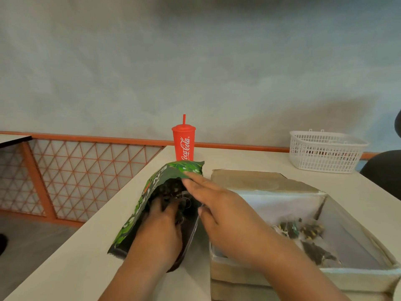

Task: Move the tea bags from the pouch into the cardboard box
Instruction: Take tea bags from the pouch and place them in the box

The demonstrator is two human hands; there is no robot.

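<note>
On the near desk (86,257), left of the cardboard box (271,185), the left grip (160,224) is reaching among light, soft, probably string-tangled tea bags (171,192) inside the pouch (130,224), its clench untellable, while the straight-fingered right grip (217,205) is propping the mouth.

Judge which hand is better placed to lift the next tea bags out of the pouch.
Left, probably. The left hand sits inside the pouch among the tea bags; the right hand lies with straight fingers on the pouch's upper edge, apparently propping it open.
</note>
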